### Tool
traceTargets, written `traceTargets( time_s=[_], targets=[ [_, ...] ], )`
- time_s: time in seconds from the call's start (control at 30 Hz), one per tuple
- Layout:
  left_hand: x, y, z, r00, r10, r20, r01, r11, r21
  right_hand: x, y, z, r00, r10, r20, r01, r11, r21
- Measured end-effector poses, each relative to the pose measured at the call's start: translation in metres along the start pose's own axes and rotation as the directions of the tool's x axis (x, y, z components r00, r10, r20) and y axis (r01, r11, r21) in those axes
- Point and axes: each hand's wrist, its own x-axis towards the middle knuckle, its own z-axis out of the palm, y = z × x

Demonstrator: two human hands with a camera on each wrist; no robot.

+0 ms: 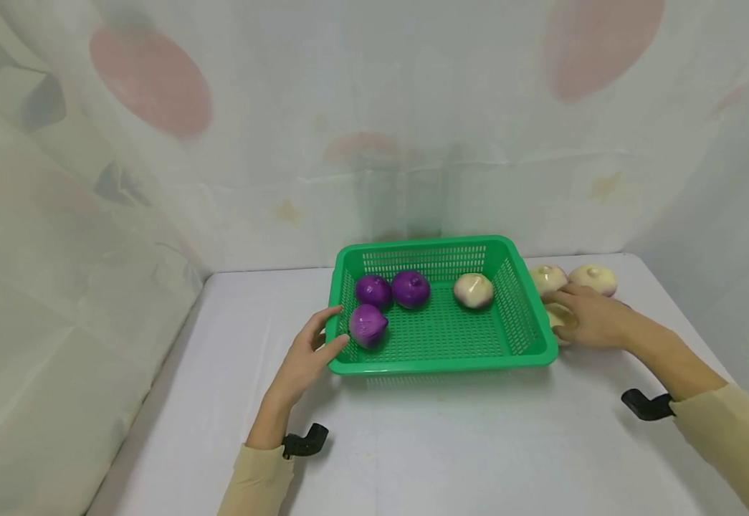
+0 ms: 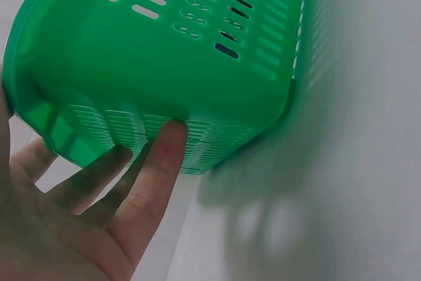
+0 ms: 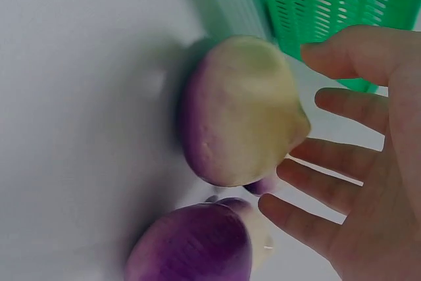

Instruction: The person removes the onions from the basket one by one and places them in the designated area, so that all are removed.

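A green plastic basket point(image 1: 441, 367) stands on the table with three round, glossy purple vegetables point(image 1: 411, 289) at its left and one cream-and-purple turnip point(image 1: 474, 291) at its right. At the basket's left end is my left hand point(image 1: 303, 358); its thumb lies by the front corner of the rim. Fairly straight fingers touch the outside of the wall in the left wrist view. Beyond the basket's right side, my right hand point(image 1: 590, 315) reaches over a turnip point(image 3: 243, 113). Its fingers are spread around the turnip's pointed end, with a gap at the thumb.
Two more turnips point(image 1: 593, 279) sit behind the right hand, near the table's back edge. A white cloth covers the table point(image 1: 451, 444). Printed fabric point(image 1: 380, 93) hangs behind it and along both sides. Each wrist wears a black strap mount point(image 1: 306, 440).
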Motion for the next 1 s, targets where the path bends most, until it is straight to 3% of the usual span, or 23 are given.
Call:
traceTargets(
  time_s=[0.5, 0.73, 1.0],
  targets=[
    [0.0, 0.001, 0.0, 1.0, -0.01, -0.001, 0.01, 1.0, 0.001, -0.01, -0.015, -0.013, 0.994, 0.006, -0.11, 0.011, 0.988, 0.155],
    [-0.001, 0.001, 0.0, 1.0, -0.011, -0.007, 0.011, 1.0, 0.01, -0.014, -0.023, -0.01, 0.987, 0.039, -0.154, 0.007, 0.959, 0.283],
    [-0.001, 0.003, 0.0, 1.0, -0.017, -0.003, 0.017, 1.0, 0.001, -0.017, -0.028, 0.0, 0.98, 0.014, -0.201, 0.063, 0.926, 0.373]
  ],
)
